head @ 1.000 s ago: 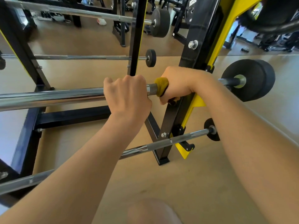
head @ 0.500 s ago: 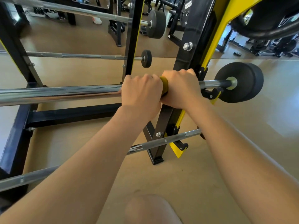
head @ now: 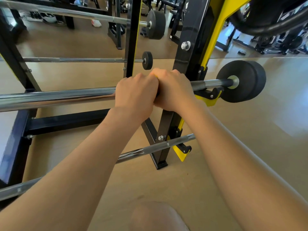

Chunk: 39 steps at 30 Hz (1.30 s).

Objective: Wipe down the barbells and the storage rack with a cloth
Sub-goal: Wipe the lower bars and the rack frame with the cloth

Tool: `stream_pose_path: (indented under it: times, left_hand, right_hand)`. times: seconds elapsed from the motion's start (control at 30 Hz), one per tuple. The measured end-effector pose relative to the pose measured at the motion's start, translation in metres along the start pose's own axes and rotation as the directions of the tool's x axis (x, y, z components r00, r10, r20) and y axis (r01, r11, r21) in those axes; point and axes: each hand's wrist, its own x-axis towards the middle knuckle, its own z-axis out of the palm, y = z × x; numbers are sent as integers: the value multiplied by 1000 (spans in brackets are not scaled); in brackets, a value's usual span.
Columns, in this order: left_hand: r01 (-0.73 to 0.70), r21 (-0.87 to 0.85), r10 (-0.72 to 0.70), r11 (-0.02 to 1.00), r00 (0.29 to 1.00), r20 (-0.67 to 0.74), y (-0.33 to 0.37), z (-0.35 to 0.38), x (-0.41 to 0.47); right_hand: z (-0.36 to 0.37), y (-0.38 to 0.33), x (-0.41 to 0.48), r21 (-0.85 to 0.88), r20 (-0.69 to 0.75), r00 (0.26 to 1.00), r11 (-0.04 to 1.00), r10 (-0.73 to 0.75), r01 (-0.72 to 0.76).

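A chrome barbell (head: pixel 55 97) lies across the black and yellow storage rack (head: pixel 191 52), with a black weight (head: pixel 241 81) on its right end. My left hand (head: pixel 135 90) is wrapped around the bar's shaft. My right hand (head: pixel 173 89) grips the bar right beside it, closed over a yellow cloth (head: pixel 155 75); only a sliver of the cloth shows between the two hands, which touch. A second, thinner barbell (head: pixel 160 145) rests on a lower yellow hook of the rack.
A mirror behind the rack reflects the barbells (head: pixel 83 60) and other gym machines. The rack's black base beam (head: pixel 66 121) runs along the tan floor (head: pixel 250 139). My knee (head: pixel 156 217) shows at the bottom edge.
My right hand with the cloth has slid left along the bar, away from the rack upright, until it met my left hand. The cloth is now almost hidden.
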Motion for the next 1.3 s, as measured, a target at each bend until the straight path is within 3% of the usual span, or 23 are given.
stream_pose_path:
  times: [0.1,0.17,0.27,0.33,0.43,0.5,0.57,0.63,0.73,0.83,0.93,0.97,1.03,1.07,1.13,1.2,1.23,1.3]
  left_hand:
    - [78,-41,-79,996,997,-20,1,2,0]
    - [122,-79,-124,989,992,-20,3,4,1]
    - [140,-65,-142,988,990,-25,7,5,3]
    - [108,-13,-108,994,994,-28,9,7,4]
    - [88,60,-86,994,996,-24,9,7,5]
    - [101,48,-100,994,995,-30,6,7,6]
    - [103,25,-103,994,995,-18,4,7,5]
    - [99,17,-99,995,995,-4,2,5,4]
    - [70,19,-70,997,998,-3,0,3,2]
    - [48,46,-47,998,999,-27,1,4,-2]
    - [55,38,-54,998,998,-42,3,6,-2]
    - [62,29,-60,998,997,-43,3,7,-1]
    - [78,17,-77,997,996,-53,4,6,-1]
    - [84,19,-83,996,995,-61,6,6,-1]
    - [93,28,-91,995,993,-71,7,6,-1]
    - [100,20,-98,995,993,-70,6,7,-2]
    - [103,11,-102,995,993,-67,6,7,-1]
    - [104,2,-104,995,993,-59,5,7,-1]
  right_hand:
    - [9,21,3,-95,-36,996,992,-86,82]
    - [17,48,-10,-249,-176,972,963,-153,107]
    - [31,64,-32,-376,-362,926,926,-103,-44]
    - [44,42,-32,-249,-435,901,960,5,-125]
    - [56,7,-20,-33,-452,892,999,-23,9]
    - [49,16,-20,-32,-415,899,989,-142,142]
    - [36,44,-22,-182,-297,923,964,-244,196]
    - [30,61,-30,-258,-263,951,962,-161,92]
    - [41,32,-44,17,-385,919,996,86,-86]
    - [47,6,-55,278,-411,907,960,93,27]
    - [37,41,-61,80,-361,932,997,32,-4]
    - [33,51,-59,21,-381,919,994,103,-103]
    - [33,44,-53,109,-446,844,954,297,-278]
    - [36,28,-50,193,-453,829,944,328,-269]
    - [43,5,-52,275,-445,874,959,194,-73]
    - [45,17,-60,115,-446,895,992,4,53]
    - [42,32,-61,-21,-453,891,1000,-10,1]
    - [38,50,-58,-158,-496,853,950,160,-270]
